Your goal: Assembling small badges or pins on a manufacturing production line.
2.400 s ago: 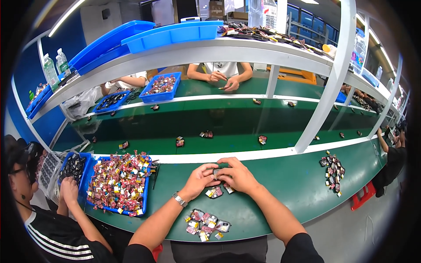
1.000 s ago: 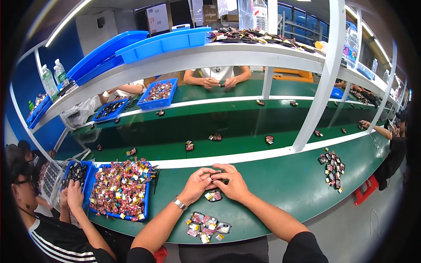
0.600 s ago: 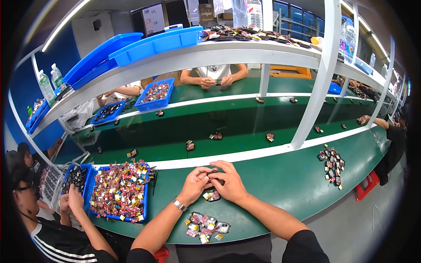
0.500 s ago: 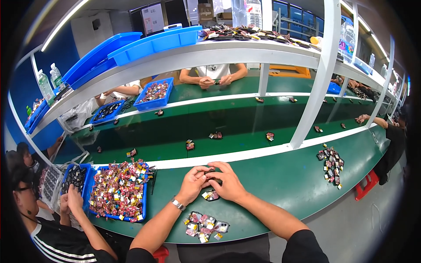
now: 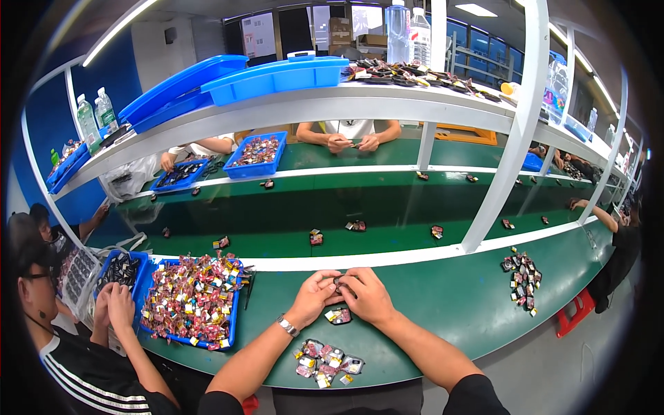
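Observation:
My left hand (image 5: 313, 299), with a metal watch on its wrist, and my right hand (image 5: 366, 297) meet over the green table. Their closed fingers grip a small dark casing (image 5: 338, 281) between them, mostly hidden by the fingers. Just below the hands lies one black casing with a reddish board and a white-and-yellow label (image 5: 338, 316). Nearer to me is a cluster of similar casings (image 5: 324, 358), some showing clear or grey surfaces.
Left of my arms, a blue tray (image 5: 234, 315) holds heaped reddish parts; a smaller blue tray (image 5: 143, 266) holds black pieces. A co-worker's hands (image 5: 116, 308) are beside it. More casings (image 5: 522, 280) lie at right. A white post (image 5: 508, 131) rises from the long rail (image 5: 387, 257).
The view has tilted up slightly, so the shelf sits lower in the picture. My hands still hold the dark casing together, with fingers slightly shifted. The left co-worker's hands have shifted a little.

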Tool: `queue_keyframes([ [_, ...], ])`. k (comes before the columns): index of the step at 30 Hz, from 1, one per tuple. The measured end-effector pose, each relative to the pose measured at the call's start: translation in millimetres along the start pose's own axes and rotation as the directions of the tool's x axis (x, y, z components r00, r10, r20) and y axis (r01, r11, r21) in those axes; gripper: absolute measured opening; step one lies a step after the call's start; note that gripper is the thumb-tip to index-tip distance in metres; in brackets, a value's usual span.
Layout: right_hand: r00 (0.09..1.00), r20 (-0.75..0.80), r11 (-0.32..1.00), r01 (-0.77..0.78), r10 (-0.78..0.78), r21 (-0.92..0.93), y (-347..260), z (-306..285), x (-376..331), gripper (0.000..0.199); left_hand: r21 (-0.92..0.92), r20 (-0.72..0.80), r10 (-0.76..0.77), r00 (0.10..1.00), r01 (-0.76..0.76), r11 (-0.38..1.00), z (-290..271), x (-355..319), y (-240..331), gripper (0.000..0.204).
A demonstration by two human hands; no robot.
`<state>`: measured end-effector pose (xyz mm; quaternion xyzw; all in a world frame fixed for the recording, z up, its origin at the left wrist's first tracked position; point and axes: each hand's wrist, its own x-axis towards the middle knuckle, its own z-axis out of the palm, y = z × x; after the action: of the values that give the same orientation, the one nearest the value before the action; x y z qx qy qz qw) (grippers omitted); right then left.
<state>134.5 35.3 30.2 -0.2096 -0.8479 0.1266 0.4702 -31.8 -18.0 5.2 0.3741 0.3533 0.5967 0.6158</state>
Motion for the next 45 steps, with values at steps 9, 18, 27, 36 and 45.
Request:
queue_keyframes([
  [9,0.999,-0.039,0.998,-0.029,0.027,-0.052,3,8,-4,0.016,0.031,-0.023,-0.007,1.000,0.007,0.999,4,0,-2,0.022],
  [18,0.922,0.071,0.861,-0.381,0.381,0.336,18,16,-5,0.017,0.248,-0.103,0.149,0.983,-0.119,0.961,8,6,-8,0.016],
  [27,0.883,0.152,0.823,-0.468,0.443,0.321,23,21,2,0.020,0.464,-0.109,0.302,0.947,-0.220,0.858,-1,12,-20,0.014],
  [36,0.610,-0.209,0.637,-0.764,0.765,0.101,167,-28,42,0.027,0.546,-0.281,0.417,0.864,-0.213,0.810,-53,38,14,0.015],
  [45,0.830,-0.269,0.565,-0.536,0.489,-0.627,181,-24,74,0.027,0.573,-0.467,0.428,0.773,-0.104,0.813,-71,48,26,0.011],
])
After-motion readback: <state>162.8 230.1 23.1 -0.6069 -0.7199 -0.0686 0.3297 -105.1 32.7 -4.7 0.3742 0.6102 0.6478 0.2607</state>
